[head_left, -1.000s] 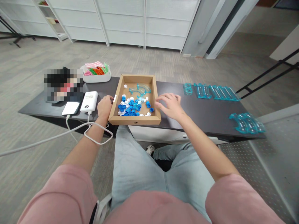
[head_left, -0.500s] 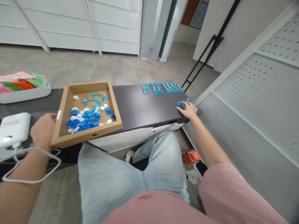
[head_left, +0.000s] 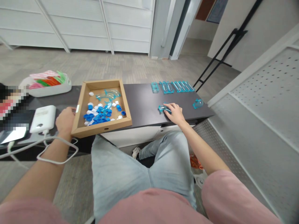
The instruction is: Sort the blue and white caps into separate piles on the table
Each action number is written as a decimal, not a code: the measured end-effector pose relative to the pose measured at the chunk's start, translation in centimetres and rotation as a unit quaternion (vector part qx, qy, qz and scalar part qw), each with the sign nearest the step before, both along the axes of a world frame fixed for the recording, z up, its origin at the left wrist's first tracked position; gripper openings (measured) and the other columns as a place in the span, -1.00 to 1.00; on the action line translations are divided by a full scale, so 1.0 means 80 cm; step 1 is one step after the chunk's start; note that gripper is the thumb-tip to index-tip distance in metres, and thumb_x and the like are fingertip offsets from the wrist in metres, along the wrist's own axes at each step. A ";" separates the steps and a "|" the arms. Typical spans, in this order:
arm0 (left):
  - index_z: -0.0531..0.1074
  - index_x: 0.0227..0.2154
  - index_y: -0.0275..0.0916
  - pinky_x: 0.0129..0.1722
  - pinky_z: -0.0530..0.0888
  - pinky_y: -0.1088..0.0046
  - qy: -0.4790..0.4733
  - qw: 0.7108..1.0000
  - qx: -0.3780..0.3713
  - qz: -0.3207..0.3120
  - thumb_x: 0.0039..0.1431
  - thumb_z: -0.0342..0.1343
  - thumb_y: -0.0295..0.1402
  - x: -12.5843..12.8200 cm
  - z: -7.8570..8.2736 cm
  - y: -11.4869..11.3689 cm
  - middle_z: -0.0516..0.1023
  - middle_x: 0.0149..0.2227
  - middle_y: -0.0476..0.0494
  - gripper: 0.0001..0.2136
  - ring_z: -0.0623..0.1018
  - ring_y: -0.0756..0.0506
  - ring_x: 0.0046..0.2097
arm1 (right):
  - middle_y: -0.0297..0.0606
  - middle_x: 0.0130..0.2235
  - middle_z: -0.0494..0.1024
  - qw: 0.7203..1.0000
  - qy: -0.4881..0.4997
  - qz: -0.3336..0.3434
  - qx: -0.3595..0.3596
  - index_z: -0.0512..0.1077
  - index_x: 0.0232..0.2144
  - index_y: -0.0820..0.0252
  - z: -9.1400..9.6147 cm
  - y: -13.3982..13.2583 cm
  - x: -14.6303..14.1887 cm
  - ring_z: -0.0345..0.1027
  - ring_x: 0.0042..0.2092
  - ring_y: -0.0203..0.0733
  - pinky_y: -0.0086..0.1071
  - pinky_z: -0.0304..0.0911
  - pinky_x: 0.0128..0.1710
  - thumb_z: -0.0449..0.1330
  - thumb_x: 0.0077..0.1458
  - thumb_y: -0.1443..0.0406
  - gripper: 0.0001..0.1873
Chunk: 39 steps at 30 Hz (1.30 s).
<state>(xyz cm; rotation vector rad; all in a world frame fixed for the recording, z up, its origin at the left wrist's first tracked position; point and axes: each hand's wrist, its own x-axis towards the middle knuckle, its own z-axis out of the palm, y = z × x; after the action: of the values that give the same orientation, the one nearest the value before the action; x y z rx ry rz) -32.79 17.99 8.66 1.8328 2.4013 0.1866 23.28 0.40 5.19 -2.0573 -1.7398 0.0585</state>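
My right hand (head_left: 174,114) is closed over a clear teal curved tube piece (head_left: 161,108) at the middle of the dark tabletop; the fingers hide part of it. A shallow cardboard box (head_left: 79,119) stands to the left, holding blue and white caps (head_left: 99,117) and several clear teal curved tubes (head_left: 114,93). My left hand (head_left: 65,120) lies against the box's left wall with its fingers curled there, their tips partly hidden. Another clear teal curved piece (head_left: 198,103) rests near the table's right end.
Along the back edge of the table (head_left: 142,105) lie a small teal piece (head_left: 154,87) and rows of straight teal tubes (head_left: 183,86). To the left are a white basket (head_left: 50,90) of colored strips, a white power bank (head_left: 43,119) and its cable (head_left: 57,162) over my left forearm.
My right hand has moved left from the table's right end to its middle with a curved tube piece, leaving another there. My left hand stays at the box. The view has shifted.
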 end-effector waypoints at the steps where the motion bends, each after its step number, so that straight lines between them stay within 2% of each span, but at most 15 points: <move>1: 0.56 0.45 -0.15 0.43 0.62 -0.01 -0.007 1.000 0.004 -0.013 0.63 -0.15 -0.20 0.003 0.002 -0.003 0.68 0.45 -0.46 -0.45 0.68 -0.37 0.45 | -0.03 0.32 0.69 1.000 0.017 0.015 0.013 0.67 0.41 -0.19 -0.001 0.009 -0.014 0.51 0.36 0.40 0.37 0.45 0.36 0.28 0.48 0.07 -0.47; 2: 0.56 0.41 -0.27 0.43 0.61 -0.04 -0.015 0.999 0.008 -0.033 0.63 -0.13 -0.26 0.005 0.004 -0.005 0.67 0.42 -0.56 -0.48 0.68 -0.40 0.44 | -0.04 0.32 0.69 0.999 0.037 0.028 0.027 0.66 0.41 -0.23 -0.002 0.019 -0.027 0.51 0.35 0.40 0.37 0.46 0.37 0.27 0.48 0.05 -0.47; 3: 0.57 0.38 -0.30 0.44 0.61 -0.03 -0.018 0.999 0.012 -0.039 0.63 -0.11 -0.30 0.005 0.004 -0.006 0.68 0.40 -0.56 -0.51 0.68 -0.40 0.43 | -0.04 0.32 0.68 0.997 0.061 0.036 0.042 0.65 0.41 -0.22 -0.002 0.030 -0.040 0.52 0.35 0.39 0.36 0.47 0.38 0.26 0.48 0.04 -0.46; 7: 0.58 0.34 -0.29 0.40 0.60 0.08 -0.025 0.998 0.029 -0.050 0.65 -0.08 -0.35 -0.002 -0.002 -0.003 0.69 0.37 -0.50 -0.57 0.69 -0.34 0.39 | 0.05 0.27 0.67 0.980 0.150 0.062 0.113 0.63 0.44 0.03 0.008 0.085 -0.100 0.55 0.34 0.28 0.23 0.41 0.51 0.26 0.46 0.10 -0.40; 10: 0.59 0.30 -0.23 0.35 0.59 0.11 -0.029 0.997 0.039 -0.053 0.65 -0.03 -0.37 -0.007 -0.009 0.000 0.71 0.34 -0.44 -0.62 0.70 -0.31 0.33 | 0.00 0.30 0.66 0.964 0.177 0.146 0.137 0.61 0.48 0.00 0.029 0.120 -0.163 0.55 0.37 0.21 0.15 0.37 0.54 0.26 0.49 0.11 -0.40; 14: 0.60 0.28 -0.17 0.29 0.57 0.15 -0.037 0.997 0.046 -0.058 0.67 -0.01 -0.35 -0.010 -0.014 0.001 0.72 0.30 -0.40 -0.66 0.69 -0.29 0.29 | -0.09 0.37 0.64 0.946 0.134 0.281 0.087 0.60 0.52 -0.15 0.063 0.140 -0.265 0.48 0.42 0.19 0.15 0.31 0.53 0.29 0.56 0.09 -0.42; 17: 0.58 0.30 -0.19 0.27 0.55 0.17 -0.043 0.996 0.043 -0.063 0.69 -0.03 -0.36 -0.011 -0.015 0.002 0.71 0.30 -0.43 -0.65 0.69 -0.29 0.29 | -0.11 0.46 0.61 0.931 0.066 0.357 0.021 0.61 0.53 -0.21 0.079 0.142 -0.328 0.38 0.50 0.29 0.23 0.19 0.58 0.39 0.54 -0.10 -0.36; 19: 0.58 0.30 -0.20 0.26 0.55 0.17 -0.043 0.996 0.042 -0.065 0.69 -0.04 -0.36 -0.012 -0.015 0.002 0.70 0.31 -0.45 -0.64 0.69 -0.30 0.30 | -0.07 0.50 0.59 0.920 0.030 0.389 -0.018 0.64 0.51 -0.20 0.081 0.142 -0.352 0.32 0.54 0.37 0.30 0.14 0.61 0.42 0.47 -0.27 -0.26; 22: 0.59 0.29 -0.18 0.24 0.54 0.19 -0.044 0.996 0.042 -0.068 0.70 -0.03 -0.35 -0.013 -0.015 0.004 0.70 0.30 -0.43 -0.66 0.69 -0.29 0.29 | -0.01 0.53 0.57 0.927 0.010 0.373 -0.046 0.66 0.48 -0.15 0.077 0.141 -0.355 0.29 0.57 0.45 0.38 0.13 0.61 0.33 0.48 -0.39 -0.19; 24: 0.59 0.29 -0.16 0.24 0.55 0.21 -0.044 0.996 0.043 -0.068 0.70 -0.02 -0.35 -0.013 -0.016 0.004 0.71 0.29 -0.40 -0.67 0.69 -0.28 0.29 | -0.01 0.56 0.56 0.939 0.016 0.342 -0.044 0.62 0.53 -0.15 0.072 0.138 -0.337 0.30 0.58 0.43 0.44 0.07 0.63 0.23 0.57 -0.35 -0.22; 27: 0.58 0.30 -0.19 0.25 0.55 0.18 -0.043 0.996 0.042 -0.066 0.69 -0.05 -0.37 -0.013 -0.016 0.004 0.72 0.29 -0.42 -0.64 0.69 -0.29 0.29 | -0.09 0.54 0.60 0.950 0.051 0.307 -0.018 0.55 0.57 -0.20 0.066 0.127 -0.285 0.38 0.56 0.31 0.45 -0.04 0.68 0.10 0.69 -0.21 -0.35; 30: 0.58 0.31 -0.21 0.27 0.56 0.13 -0.041 0.996 0.043 -0.066 0.68 -0.06 -0.38 -0.011 -0.014 0.002 0.72 0.30 -0.43 -0.63 0.69 -0.31 0.29 | -0.07 0.42 0.70 0.966 0.075 0.245 0.022 0.62 0.47 -0.16 0.061 0.108 -0.203 0.50 0.47 0.26 0.31 0.18 0.59 0.07 0.69 -0.09 -0.43; 32: 0.58 0.30 -0.20 0.28 0.57 0.13 -0.038 0.996 0.044 -0.066 0.67 -0.05 -0.39 -0.009 -0.012 0.001 0.72 0.31 -0.41 -0.64 0.69 -0.31 0.29 | -0.01 0.36 0.72 0.985 0.058 0.158 0.045 0.66 0.38 -0.09 0.055 0.094 -0.134 0.53 0.43 0.29 0.31 0.24 0.53 0.13 0.62 -0.04 -0.48; 35: 0.57 0.27 -0.20 0.28 0.58 0.15 -0.035 0.996 0.043 -0.062 0.65 -0.06 -0.40 -0.007 -0.009 0.000 0.72 0.29 -0.41 -0.64 0.69 -0.30 0.28 | 0.07 0.45 0.65 0.996 0.018 -0.021 0.083 0.67 0.36 -0.08 0.044 0.070 -0.019 0.44 0.51 0.34 0.39 0.11 0.56 0.23 0.49 0.03 -0.48; 39: 0.58 0.25 -0.20 0.29 0.58 0.14 -0.033 0.997 0.042 -0.059 0.65 -0.07 -0.38 -0.004 -0.005 -0.003 0.72 0.29 -0.41 -0.65 0.69 -0.30 0.28 | 0.25 0.67 0.37 0.960 -0.005 -0.268 0.085 0.67 0.41 -0.11 0.025 0.039 0.113 0.12 0.68 0.49 0.53 -0.03 0.55 0.39 0.33 0.07 -0.37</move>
<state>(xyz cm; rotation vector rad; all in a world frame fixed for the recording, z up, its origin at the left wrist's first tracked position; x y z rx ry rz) -33.15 17.78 8.25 1.9641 2.2675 0.3351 32.34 3.52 7.17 -2.3200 -1.0931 -0.2570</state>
